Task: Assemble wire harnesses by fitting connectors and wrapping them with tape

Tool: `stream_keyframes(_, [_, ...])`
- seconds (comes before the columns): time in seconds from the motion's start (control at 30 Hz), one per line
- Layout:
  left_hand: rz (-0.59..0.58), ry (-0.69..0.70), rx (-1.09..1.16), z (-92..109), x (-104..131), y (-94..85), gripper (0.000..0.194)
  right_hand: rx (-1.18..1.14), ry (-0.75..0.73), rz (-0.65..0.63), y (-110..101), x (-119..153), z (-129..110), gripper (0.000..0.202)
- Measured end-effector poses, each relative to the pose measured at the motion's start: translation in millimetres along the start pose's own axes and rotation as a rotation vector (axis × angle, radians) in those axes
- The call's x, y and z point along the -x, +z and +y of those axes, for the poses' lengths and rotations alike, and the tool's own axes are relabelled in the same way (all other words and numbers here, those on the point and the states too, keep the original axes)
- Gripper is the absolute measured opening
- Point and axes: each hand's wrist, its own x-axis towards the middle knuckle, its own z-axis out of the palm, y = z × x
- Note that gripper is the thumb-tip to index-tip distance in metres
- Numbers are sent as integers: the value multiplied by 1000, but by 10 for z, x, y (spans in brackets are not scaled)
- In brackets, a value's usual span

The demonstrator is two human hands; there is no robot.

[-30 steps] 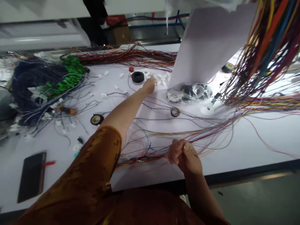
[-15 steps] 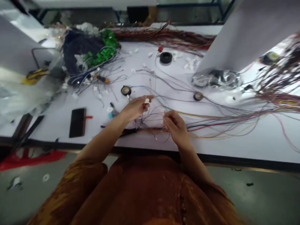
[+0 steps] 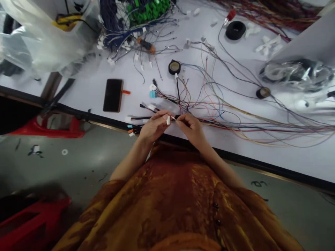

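Near the table's front edge, my left hand (image 3: 155, 127) pinches a small white connector housing (image 3: 168, 120) between thumb and fingers. Just to its right, my right hand (image 3: 192, 129) is closed on a thin wire (image 3: 173, 118), whose metal-tipped end points at the housing. Whether the tip touches the housing is too small to tell. A bundle of coloured wires (image 3: 243, 126) runs from behind my hands off to the right. Left of my hands lie black-sleeved branches with a white connector (image 3: 128, 119), and a light blue connector (image 3: 153, 94) lies above them.
A phone (image 3: 113, 95) lies to the left. Tape rolls (image 3: 174, 67) and a black ring (image 3: 235, 30) sit farther back. Green connectors (image 3: 146, 12) on dark wires and an orange-black screwdriver (image 3: 146, 45) are at the back. Red stools (image 3: 49, 125) stand below the table edge.
My hands have come together near the table's front edge, bringing the wire end up to the white connector housing. The head view has tilted down and shifted left.
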Motion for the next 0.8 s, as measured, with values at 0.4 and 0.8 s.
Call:
stream_keyframes(0.4, [-56, 221, -121, -70, 18, 48, 32, -75, 45, 21, 144, -46, 11, 19])
stream_keyframes(0.8, [-27, 299, -218, 30, 47, -82, 32, 152, -89, -27, -75, 27, -54, 13])
